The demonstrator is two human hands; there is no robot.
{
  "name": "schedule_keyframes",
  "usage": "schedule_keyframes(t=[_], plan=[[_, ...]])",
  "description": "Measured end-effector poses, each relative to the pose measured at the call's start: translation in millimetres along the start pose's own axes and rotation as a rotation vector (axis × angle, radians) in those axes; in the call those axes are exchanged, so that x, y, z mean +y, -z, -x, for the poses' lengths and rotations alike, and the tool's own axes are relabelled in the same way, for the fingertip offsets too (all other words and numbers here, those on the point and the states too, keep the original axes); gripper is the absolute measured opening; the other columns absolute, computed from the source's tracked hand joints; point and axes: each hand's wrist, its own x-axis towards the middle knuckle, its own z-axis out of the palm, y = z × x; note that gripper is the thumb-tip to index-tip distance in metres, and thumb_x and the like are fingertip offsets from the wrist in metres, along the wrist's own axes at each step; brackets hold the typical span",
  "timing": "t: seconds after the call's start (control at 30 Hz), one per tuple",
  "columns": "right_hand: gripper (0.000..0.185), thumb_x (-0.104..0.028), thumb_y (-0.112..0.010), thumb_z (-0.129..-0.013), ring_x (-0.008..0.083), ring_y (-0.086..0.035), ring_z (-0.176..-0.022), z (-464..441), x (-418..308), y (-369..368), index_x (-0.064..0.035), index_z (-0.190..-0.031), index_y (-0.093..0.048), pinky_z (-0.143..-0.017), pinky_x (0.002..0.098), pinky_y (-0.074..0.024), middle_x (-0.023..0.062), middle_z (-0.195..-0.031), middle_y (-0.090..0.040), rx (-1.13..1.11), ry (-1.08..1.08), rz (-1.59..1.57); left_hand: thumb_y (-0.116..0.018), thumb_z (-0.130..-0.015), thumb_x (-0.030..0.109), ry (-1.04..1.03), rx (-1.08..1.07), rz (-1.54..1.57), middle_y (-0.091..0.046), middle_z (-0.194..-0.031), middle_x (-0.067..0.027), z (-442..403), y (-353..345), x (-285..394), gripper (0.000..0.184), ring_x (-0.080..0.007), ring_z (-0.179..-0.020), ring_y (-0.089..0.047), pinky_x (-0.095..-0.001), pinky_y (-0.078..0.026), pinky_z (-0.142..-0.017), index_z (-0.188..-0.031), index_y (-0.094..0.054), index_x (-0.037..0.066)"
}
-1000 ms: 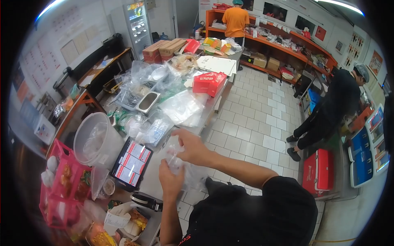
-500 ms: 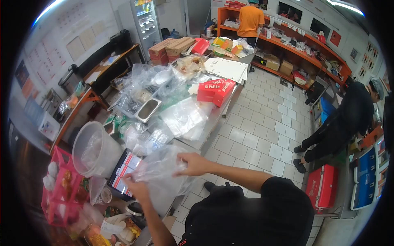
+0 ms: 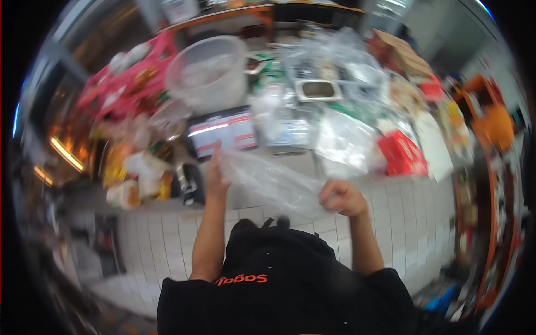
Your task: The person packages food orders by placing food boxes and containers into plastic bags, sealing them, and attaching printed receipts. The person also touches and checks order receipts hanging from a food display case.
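A clear plastic bag [image 3: 271, 180] is stretched between my two hands, in front of my body near the table's front edge. At its left end, my left hand [image 3: 217, 173] grips the bag, with a finger or thumb pointing up. My right hand [image 3: 341, 198] is closed round the bag's other end, lower and to the right. Just beyond my left hand stands a tablet [image 3: 223, 133] with a lit white and red screen. Motion blur softens the hands and the bag's edges.
Behind the tablet is a translucent bucket [image 3: 207, 92]; a pink basket [image 3: 125, 84] is left of it. A steel pan [image 3: 318, 90], plastic sheets [image 3: 346, 139] and a red box [image 3: 403, 153] lie rightward. Wrapped goods [image 3: 142, 170] sit at left. Tiled floor [image 3: 162, 234] lies below the table edge.
My view has swung left and down to face the table squarely. My hands have moved apart, pulling the bag out lengthwise. The co-worker in black is out of view.
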Motion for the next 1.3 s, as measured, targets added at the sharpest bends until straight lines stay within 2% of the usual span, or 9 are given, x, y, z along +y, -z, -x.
schedule_keyframes(t=[0.13, 0.2, 0.37, 0.6, 0.9, 1.03, 1.17, 1.23, 1.3], plan=[[0.073, -0.022, -0.082, -0.069, 0.0398, -0.056, -0.109, -42, 25, 6, -0.0083, -0.135, -0.052, -0.094, 0.0453, -0.0451, 0.0229, -0.115, -0.059, 0.392, -0.190, 0.977, -0.063, -0.093, 0.025, 0.249, -0.154, 0.029, -0.056, -0.079, -0.0010, 27, -10, 14, 0.027, -0.0087, -0.070, -0.053, -0.0252, -0.048, -0.065, -0.114, -0.058, 0.008], [0.123, -0.021, -0.090, -0.052, 0.0414, -0.050, -0.119, -75, -44, -11, -0.0211, -0.153, -0.019, -0.097, 0.0442, -0.0451, 0.0277, -0.136, -0.044, 0.342, -0.436, 0.892, -0.069, -0.085, 0.028, 0.280, -0.248, -1.201, -0.063, -0.097, -0.0121, 40, -35, 20, 0.033, -0.0222, -0.084, -0.062, -0.0354, -0.051, -0.072, -0.109, -0.065, 0.007], [0.087, -0.030, -0.090, -0.058, 0.0429, -0.053, -0.114, -122, 59, 34, -0.0101, -0.135, -0.053, -0.095, 0.0461, -0.0470, 0.0261, -0.135, -0.041, -0.231, 0.027, 1.151, -0.068, -0.082, 0.029, 0.320, 0.401, -1.678, -0.055, -0.116, -0.0289, 16, 22, -25, 0.050, -0.0427, -0.106, -0.058, -0.0457, -0.048, -0.091, -0.124, -0.059, 0.004], [0.024, -0.024, -0.079, -0.076, 0.0377, -0.049, -0.121, -240, -117, -149, -0.0049, -0.079, -0.065, -0.100, 0.0443, -0.0379, 0.0183, -0.124, -0.056, 0.104, 0.592, 1.022, -0.065, -0.086, 0.033, 0.171, 0.582, -1.238, -0.036, -0.139, -0.0337, -38, 37, -79, 0.064, -0.0496, -0.117, -0.050, -0.0468, -0.044, -0.098, -0.137, -0.044, 0.000], [0.046, -0.032, -0.073, -0.079, 0.0353, -0.064, -0.098, -417, -103, -429, -0.0055, -0.115, -0.063, -0.084, 0.0427, -0.0479, 0.0200, -0.109, -0.066, -0.454, 0.204, 0.964, -0.055, -0.091, 0.036, -0.239, 0.099, -1.285, -0.058, -0.125, -0.0235, 4, 59, -63, 0.062, -0.0366, -0.119, -0.055, -0.0456, -0.046, -0.096, -0.141, -0.040, 0.002], [0.042, -0.027, -0.071, -0.080, 0.0359, -0.065, -0.088, -438, -121, -409, -0.0056, -0.115, -0.061, -0.076, 0.0438, -0.0495, 0.0199, -0.096, -0.068, -0.514, 0.278, 0.804, -0.061, -0.087, 0.040, 0.346, -0.209, -1.452, -0.064, -0.113, -0.0224, 11, 47, 23, 0.065, -0.0376, -0.108, -0.061, -0.0457, -0.049, -0.091, -0.137, -0.044, 0.002], [0.027, -0.022, -0.062, -0.084, 0.0383, -0.064, -0.085, -419, -94, -404, -0.0051, -0.105, -0.062, -0.075, 0.0484, -0.0502, 0.0203, -0.088, -0.067, -0.586, 0.327, 1.049, -0.068, -0.082, 0.043, 0.306, -0.311, -1.428, -0.068, -0.098, -0.0200, 58, 30, 151, 0.064, -0.0362, -0.092, -0.066, -0.0441, -0.053, -0.082, -0.129, -0.053, 0.003], [0.021, -0.022, -0.059, -0.086, 0.0398, -0.064, -0.082, -411, -75, -408, -0.0052, -0.098, -0.061, -0.073, 0.0509, -0.0507, 0.0200, -0.082, -0.066, -0.541, 0.294, 1.054, -0.065, -0.086, 0.040, 0.364, -0.066, -1.040, -0.067, -0.100, -0.0212, 99, 62, 213, 0.044, -0.0326, -0.087, -0.068, -0.0389, -0.053, -0.077, -0.114, -0.065, 0.006], [0.019, -0.021, -0.058, -0.087, 0.0404, -0.064, -0.081, -403, -65, -404, -0.0055, -0.098, -0.061, -0.071, 0.0505, -0.0508, 0.0202, -0.080, -0.066, -0.439, 0.306, 0.990, -0.067, -0.087, 0.016, -0.240, 0.957, -0.907, -0.061, -0.074, -0.0061, 153, 117, 188, 0.018, -0.0191, -0.069, -0.061, -0.0336, -0.050, -0.065, -0.097, -0.064, 0.003]])
